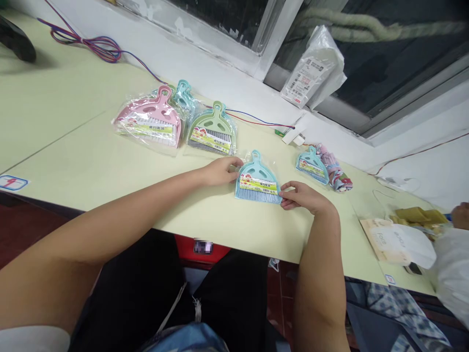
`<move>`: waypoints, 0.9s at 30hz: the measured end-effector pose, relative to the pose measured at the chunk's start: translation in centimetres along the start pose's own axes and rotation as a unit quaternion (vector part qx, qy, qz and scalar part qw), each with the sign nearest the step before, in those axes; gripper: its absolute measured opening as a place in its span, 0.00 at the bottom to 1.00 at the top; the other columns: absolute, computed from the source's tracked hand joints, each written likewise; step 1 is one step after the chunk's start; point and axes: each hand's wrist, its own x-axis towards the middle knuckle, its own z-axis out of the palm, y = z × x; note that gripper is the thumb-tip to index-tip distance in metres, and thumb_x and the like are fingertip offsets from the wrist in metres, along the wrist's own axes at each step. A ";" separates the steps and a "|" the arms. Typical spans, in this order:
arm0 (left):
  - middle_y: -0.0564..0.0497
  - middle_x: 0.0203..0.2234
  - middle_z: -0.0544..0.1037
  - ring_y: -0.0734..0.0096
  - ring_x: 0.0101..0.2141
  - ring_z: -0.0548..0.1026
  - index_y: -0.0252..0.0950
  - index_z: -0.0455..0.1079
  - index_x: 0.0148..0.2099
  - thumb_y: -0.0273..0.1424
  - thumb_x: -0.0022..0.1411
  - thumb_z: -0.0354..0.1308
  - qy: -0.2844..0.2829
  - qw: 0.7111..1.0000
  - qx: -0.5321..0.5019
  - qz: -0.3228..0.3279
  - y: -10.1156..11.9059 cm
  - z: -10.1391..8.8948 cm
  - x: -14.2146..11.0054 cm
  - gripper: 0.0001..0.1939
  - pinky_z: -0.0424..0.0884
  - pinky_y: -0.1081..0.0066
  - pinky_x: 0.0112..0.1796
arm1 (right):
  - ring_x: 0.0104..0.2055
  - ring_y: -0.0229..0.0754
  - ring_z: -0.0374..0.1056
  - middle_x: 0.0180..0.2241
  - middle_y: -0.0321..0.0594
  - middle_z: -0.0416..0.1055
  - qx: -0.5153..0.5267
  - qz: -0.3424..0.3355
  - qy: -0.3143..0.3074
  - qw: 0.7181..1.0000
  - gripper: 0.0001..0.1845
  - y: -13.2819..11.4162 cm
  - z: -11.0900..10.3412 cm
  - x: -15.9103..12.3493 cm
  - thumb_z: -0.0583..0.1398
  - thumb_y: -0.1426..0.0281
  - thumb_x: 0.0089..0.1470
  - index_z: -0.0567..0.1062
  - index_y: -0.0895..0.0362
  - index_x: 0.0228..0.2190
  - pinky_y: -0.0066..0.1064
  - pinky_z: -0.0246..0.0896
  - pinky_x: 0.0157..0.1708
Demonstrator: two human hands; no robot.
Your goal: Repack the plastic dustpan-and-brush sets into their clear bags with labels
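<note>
A blue dustpan and brush set (258,171) in clear plastic wrap lies on the pale table in front of me, handle pointing away. A yellow-green label band crosses it above the bristles. My left hand (222,171) has its thumb and fingers closed at the upper left edge of the wrap. On the lower right corner, my right hand (301,196) pinches the same set between thumb and fingers. Beyond my left hand lie a wrapped green dustpan set (216,120) and a pink dustpan set (159,110), overlapping other sets behind them.
To the right are another blue dustpan set (311,161) and a patterned folded umbrella-like bundle (335,171). Coiled cable (102,49) runs along the wall. A plastic packet (311,71) leans at the window. A person's white sleeve (452,269) is at far right.
</note>
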 end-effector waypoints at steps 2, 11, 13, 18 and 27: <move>0.46 0.45 0.82 0.66 0.38 0.80 0.39 0.73 0.55 0.30 0.61 0.61 0.010 1.000 0.027 0.009 -0.1 0.1 0.1 0.19 0.73 0.66 0.42 | 0.32 0.43 0.79 0.30 0.44 0.80 0.019 -0.014 -0.004 1.000 0.20 0.1 0.0 0.1 0.74 0.64 0.54 0.76 0.55 0.45 0.34 0.82 0.37; 0.46 0.42 0.82 0.65 0.40 0.80 0.38 0.68 0.63 0.28 0.63 0.59 -0.011 0.999 0.034 0.038 0.2 0.8 -0.1 0.25 0.73 0.65 0.44 | 0.32 0.43 0.79 0.31 0.48 0.80 0.001 0.010 -0.064 0.998 0.20 1.2 -1.0 0.3 0.77 0.59 0.47 0.79 0.58 0.34 0.31 0.82 0.37; 0.44 0.48 0.81 0.65 0.43 0.80 0.39 0.66 0.64 0.28 0.64 0.60 -0.005 0.999 0.026 0.027 0.1 0.8 0.0 0.27 0.73 0.64 0.47 | 0.32 0.43 0.78 0.31 0.48 0.80 -0.007 0.015 -0.066 0.998 0.22 1.2 -1.1 0.4 0.77 0.57 0.46 0.80 0.59 0.33 0.31 0.81 0.37; 0.40 0.52 0.78 0.69 0.37 0.80 0.39 0.65 0.64 0.28 0.63 0.61 0.031 0.999 0.016 -0.027 -0.4 0.2 0.3 0.27 0.76 0.65 0.44 | 0.37 0.44 0.78 0.35 0.48 0.81 -0.019 -0.010 -0.084 0.996 0.25 1.0 -1.5 -0.2 0.76 0.54 0.46 0.81 0.59 0.38 0.33 0.80 0.39; 0.44 0.40 0.83 0.66 0.37 0.82 0.34 0.74 0.49 0.25 0.64 0.59 0.015 1.000 -0.018 -0.020 -0.9 0.1 0.9 0.12 0.77 0.65 0.42 | 0.35 0.39 0.75 0.35 0.41 0.80 -0.036 -0.107 -0.126 0.986 0.23 1.1 -1.1 0.2 0.76 0.61 0.46 0.76 0.58 0.39 0.32 0.74 0.40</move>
